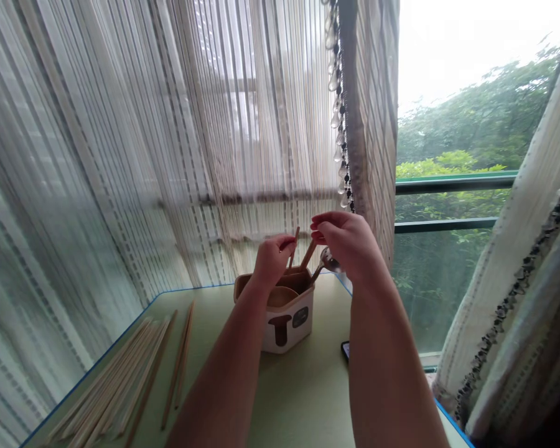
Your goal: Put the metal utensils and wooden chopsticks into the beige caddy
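Note:
A white utensil holder [287, 330] with a brown inside and a dark handle-like mark stands on the table. My left hand [273, 260] is over its left side, thumb and fingers pinched around a thin wooden chopstick [295, 247] that points down into the holder. To the right, my right hand [348, 239] is closed at the top of a wider wooden stick [308, 254], which leans in the holder; whether it is one piece or several is unclear. A metal spoon [329, 260] with a shiny bowl leans out of the holder beneath my right hand.
Many thin sticks in clear wrapping [114, 379] lie at the table's left. Beside them are loose brown chopsticks [181, 364]. A phone [345, 350] is partly hidden by my right forearm. Striped curtains [168, 143] hang behind the table, with an open window at right.

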`<act>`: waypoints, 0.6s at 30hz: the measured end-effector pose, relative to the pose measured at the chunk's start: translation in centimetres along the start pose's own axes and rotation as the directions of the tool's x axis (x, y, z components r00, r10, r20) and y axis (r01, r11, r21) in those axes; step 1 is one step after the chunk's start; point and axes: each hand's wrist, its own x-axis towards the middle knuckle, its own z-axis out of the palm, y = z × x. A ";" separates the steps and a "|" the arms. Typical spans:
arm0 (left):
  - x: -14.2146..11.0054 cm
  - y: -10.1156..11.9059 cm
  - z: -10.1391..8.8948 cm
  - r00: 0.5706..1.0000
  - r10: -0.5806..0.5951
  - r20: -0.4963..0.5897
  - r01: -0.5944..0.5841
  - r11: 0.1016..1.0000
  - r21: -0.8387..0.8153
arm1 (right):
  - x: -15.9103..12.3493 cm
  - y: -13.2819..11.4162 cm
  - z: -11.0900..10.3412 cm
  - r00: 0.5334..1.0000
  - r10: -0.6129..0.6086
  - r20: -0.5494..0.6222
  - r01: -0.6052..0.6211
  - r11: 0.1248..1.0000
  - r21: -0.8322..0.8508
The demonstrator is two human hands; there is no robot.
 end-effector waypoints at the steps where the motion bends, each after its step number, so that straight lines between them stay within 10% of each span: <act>1: -0.1 0.0 0.2 1.000 0.017 0.003 -0.017 0.999 0.031 | 0.1 0.1 0.1 0.999 0.030 0.020 -0.031 0.998 0.060; 18: -0.7 -1.1 0.8 0.956 -0.100 0.277 0.065 0.989 0.132 | 0.5 0.2 0.7 0.989 0.144 0.034 -0.148 0.962 0.228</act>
